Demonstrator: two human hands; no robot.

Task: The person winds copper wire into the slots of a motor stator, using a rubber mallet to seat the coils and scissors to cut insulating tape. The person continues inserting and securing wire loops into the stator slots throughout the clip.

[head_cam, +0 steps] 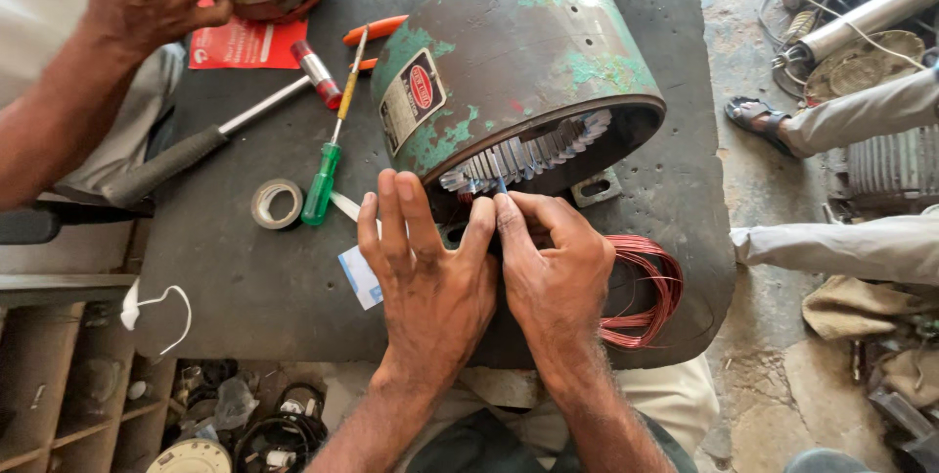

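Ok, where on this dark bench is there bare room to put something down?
Bare bench lies below the tape roll, left of the left hand. Another strip runs right of the motor housing toward the edge. Crowded: hammer and screwdriver upper left, copper coil beside the right hand.

The motor stator housing (518,62) is dull, rusty brown metal with flaking green paint, and its inner slot teeth (528,155) are bare, bright steel. The coil of wire (646,287) is glossy, red-enamelled copper, lying on a matt, dark, pitted worktop (254,277). The screwdriver (328,165) has a translucent green plastic handle, and the tape roll (277,203) looks like pale, matt paper.
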